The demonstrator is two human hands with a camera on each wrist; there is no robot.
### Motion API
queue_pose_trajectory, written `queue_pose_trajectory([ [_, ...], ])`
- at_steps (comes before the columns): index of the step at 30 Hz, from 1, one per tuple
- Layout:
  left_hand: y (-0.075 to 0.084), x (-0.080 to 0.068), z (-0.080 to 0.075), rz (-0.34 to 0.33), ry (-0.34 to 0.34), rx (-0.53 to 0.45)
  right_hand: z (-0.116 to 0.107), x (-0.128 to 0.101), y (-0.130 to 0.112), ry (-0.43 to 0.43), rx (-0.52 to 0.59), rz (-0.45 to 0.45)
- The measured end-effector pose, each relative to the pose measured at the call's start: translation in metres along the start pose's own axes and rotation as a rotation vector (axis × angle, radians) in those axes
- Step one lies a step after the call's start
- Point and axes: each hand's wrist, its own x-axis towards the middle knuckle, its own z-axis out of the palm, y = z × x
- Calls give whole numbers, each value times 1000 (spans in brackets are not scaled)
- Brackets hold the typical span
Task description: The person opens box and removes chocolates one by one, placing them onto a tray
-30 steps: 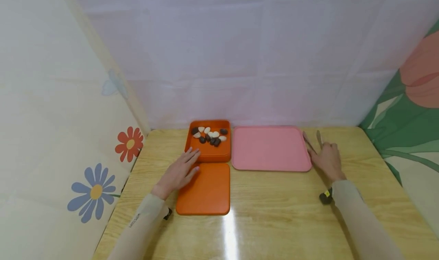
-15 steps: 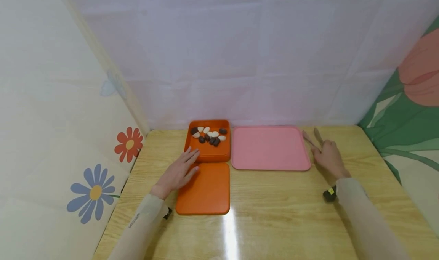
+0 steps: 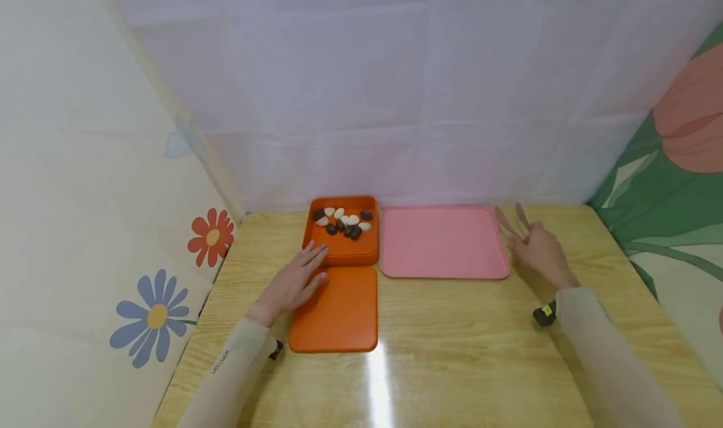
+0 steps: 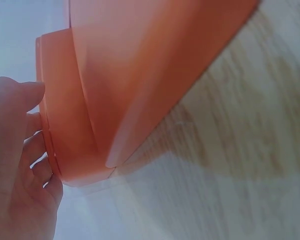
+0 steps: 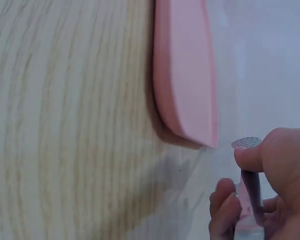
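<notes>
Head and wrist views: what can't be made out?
Material of the black and white pieces: too small in head view; hidden by the orange box wall in left wrist view.
Gripped end of the tongs: covered by the right hand in head view, cut by the bottom edge in right wrist view.
Lettering on the left sleeve: too small, blurred in head view.
Table, near edge: below the frame in head view.
</notes>
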Motion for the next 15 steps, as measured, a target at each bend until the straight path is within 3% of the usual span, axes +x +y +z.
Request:
queue_pose_trajectory([
  [15,-1,0,1,-2,-2,-3,1,2,-33,35,-11,-50],
])
